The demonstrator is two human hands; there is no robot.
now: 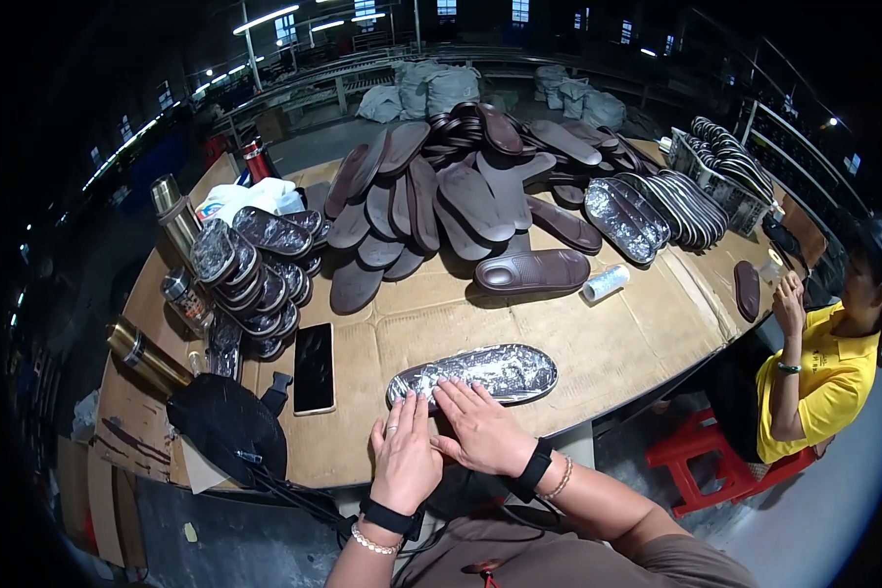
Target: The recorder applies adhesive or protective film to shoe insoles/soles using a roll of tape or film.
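A shoe sole wrapped in clear plastic film [505, 370] lies flat on the cardboard-covered table [617, 353] in front of me. My left hand [405, 456] rests with its fingers stretched out at the sole's near left edge. Beside it my right hand [482, 429] lies flat, its fingertips on the shiny film and its thumb by my left hand. Neither hand grips anything. Beyond the wrapped sole are a bare dark brown sole [534, 272] and a small roll of clear film [606, 283].
A big heap of brown soles [402, 201] covers the table's far side. Wrapped soles [255, 284] are stacked left, near a phone [314, 369], a black bag [227, 428] and metal flasks [147, 355]. More wrapped soles [691, 211] stand right. A person in yellow [828, 367] sits at right.
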